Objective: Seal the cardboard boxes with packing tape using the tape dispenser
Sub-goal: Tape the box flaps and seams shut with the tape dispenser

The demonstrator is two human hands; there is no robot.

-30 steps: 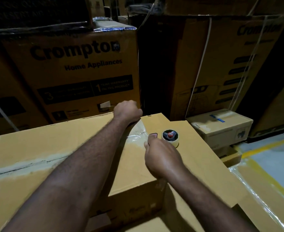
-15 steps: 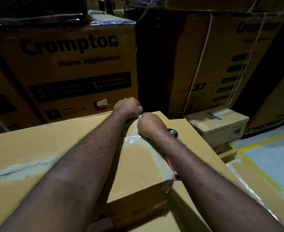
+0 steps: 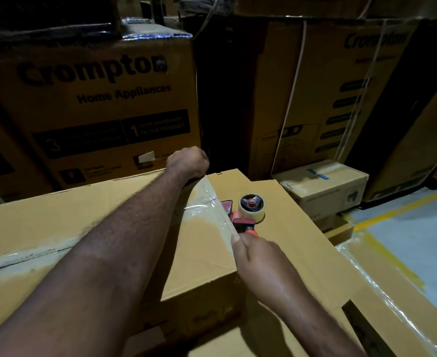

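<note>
Red tape dispenser (image 3: 243,219) | roll end away, along box (image 3: 32,228) edge | right hand (image 3: 259,257) grip holds it | left hand (image 3: 188,163) clasps corner

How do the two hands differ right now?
The left hand is curled over the far edge of the cardboard box, fingers hidden; the right hand is nearer, at its right edge. The left hand shows no tool; the right hand holds the tape dispenser by its handle. Both sit along the clear tape strip.

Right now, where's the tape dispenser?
Head view, just right of centre: the dispenser is at the box's right top edge, held by the right hand.
</note>
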